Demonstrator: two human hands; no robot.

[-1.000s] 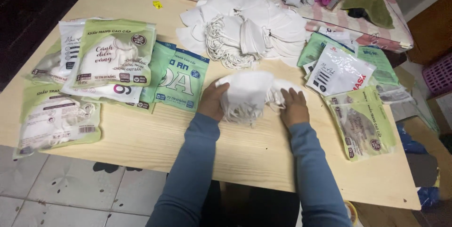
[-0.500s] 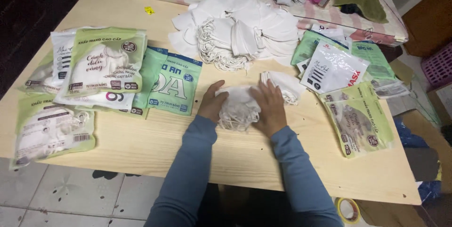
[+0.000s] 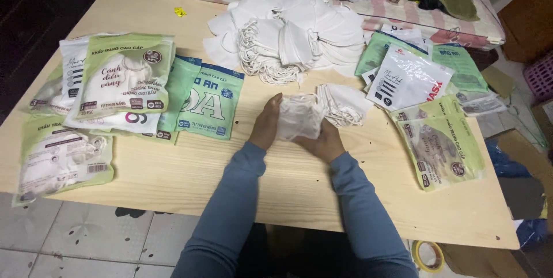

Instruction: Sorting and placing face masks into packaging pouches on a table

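Note:
My left hand (image 3: 266, 123) and my right hand (image 3: 324, 143) press together around a small stack of white face masks (image 3: 298, 118), holding it just above the wooden table (image 3: 190, 168). A few more folded white masks (image 3: 344, 104) lie right behind the stack, touching it. Further back sits a big loose heap of white masks (image 3: 291, 30) with ear loops hanging out.
Filled green and white mask packets (image 3: 124, 76) overlap at the left, one (image 3: 60, 160) near the front left corner. Teal packets (image 3: 210, 102) lie beside my left hand. More flat packets (image 3: 440, 145) cover the right side. A tape roll (image 3: 429, 255) lies on the floor.
My hands have drawn closer together and gathered the masks into a tighter stack, lifted slightly off the table. The camera has tilted a little toward the table.

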